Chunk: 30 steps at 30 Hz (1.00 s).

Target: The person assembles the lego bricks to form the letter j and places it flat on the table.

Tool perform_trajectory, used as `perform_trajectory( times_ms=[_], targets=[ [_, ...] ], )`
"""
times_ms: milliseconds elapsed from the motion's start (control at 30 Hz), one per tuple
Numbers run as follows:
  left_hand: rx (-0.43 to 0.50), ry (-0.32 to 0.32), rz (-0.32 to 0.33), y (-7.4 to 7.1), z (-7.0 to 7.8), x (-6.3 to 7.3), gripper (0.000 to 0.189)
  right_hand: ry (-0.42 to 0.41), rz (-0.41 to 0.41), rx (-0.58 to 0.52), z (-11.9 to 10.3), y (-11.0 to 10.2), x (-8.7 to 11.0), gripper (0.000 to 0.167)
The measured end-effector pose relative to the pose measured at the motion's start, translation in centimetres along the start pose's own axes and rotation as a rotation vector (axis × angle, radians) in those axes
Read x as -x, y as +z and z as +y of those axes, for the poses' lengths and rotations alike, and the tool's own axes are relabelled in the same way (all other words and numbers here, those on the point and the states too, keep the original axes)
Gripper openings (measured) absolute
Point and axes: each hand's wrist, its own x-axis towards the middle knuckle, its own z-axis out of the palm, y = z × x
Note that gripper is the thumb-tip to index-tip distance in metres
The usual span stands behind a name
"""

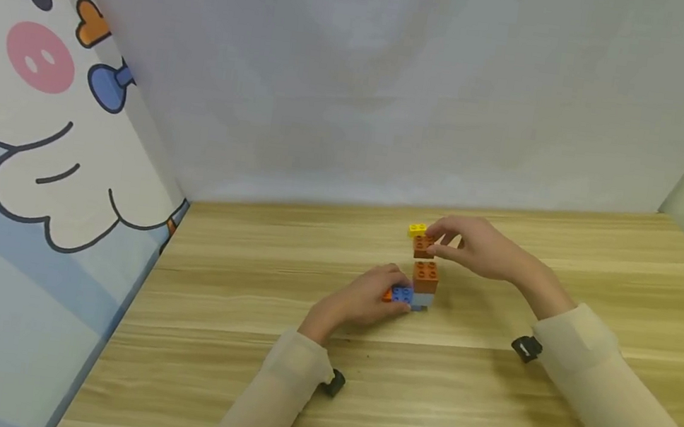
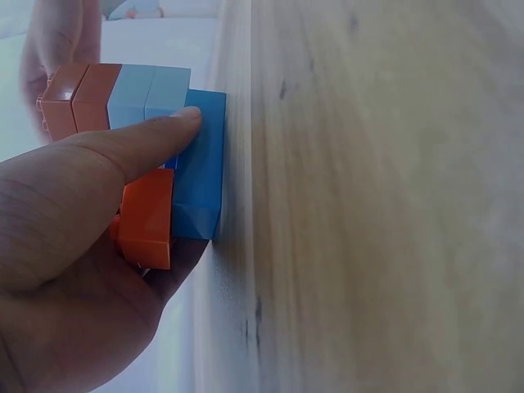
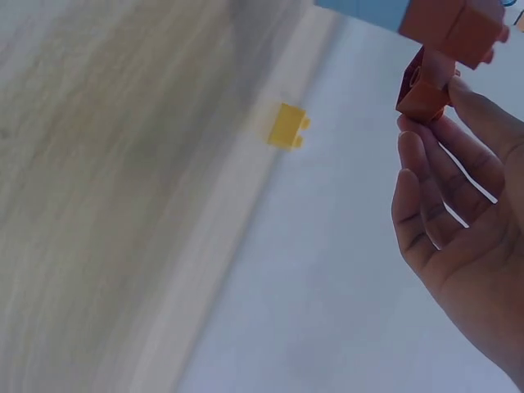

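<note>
My left hand [image 1: 364, 296] grips the base of a small toy-brick build, its thumb along the side. In the left wrist view, that build has a blue base [image 2: 201, 164], an orange brick [image 2: 147, 217] and a column of light blue bricks [image 2: 150, 90] topped by brown bricks [image 2: 90, 94]. A blue studded brick [image 1: 402, 295] shows beside the column in the head view. Between thumb and fingers, my right hand [image 1: 479, 248] pinches a separate brown brick [image 3: 426, 92], held off the table just beyond the column. Its hollow underside shows in the right wrist view.
A yellow brick [image 1: 417, 230] sits on the wood-grain table [image 1: 201, 367], behind the build and near the back edge. A pale wall covering [image 1: 393, 106] rises there. To the left stands a panel with a cartoon print [image 1: 31, 133].
</note>
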Motion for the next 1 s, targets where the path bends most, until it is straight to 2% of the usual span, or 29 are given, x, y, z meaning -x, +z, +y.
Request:
perform_trajectory(
  times_ms=[300,533,1000],
  targets=[
    [0.000,-0.006,-0.003,0.2,-0.1,-0.2,0.040,-0.050,0.036,0.029,-1.6,-0.8,1.6,0.035],
    [-0.003,-0.003,0.000,0.2,-0.3,-0.3,0.040,-0.088,0.065,0.037,-1.7,-1.1,2.4,0.034],
    [-0.001,-0.013,-0.009,0.0,-0.1,-0.1,0.040,-0.110,0.012,0.019,-2.8,-0.9,3.4,0.033]
  ],
)
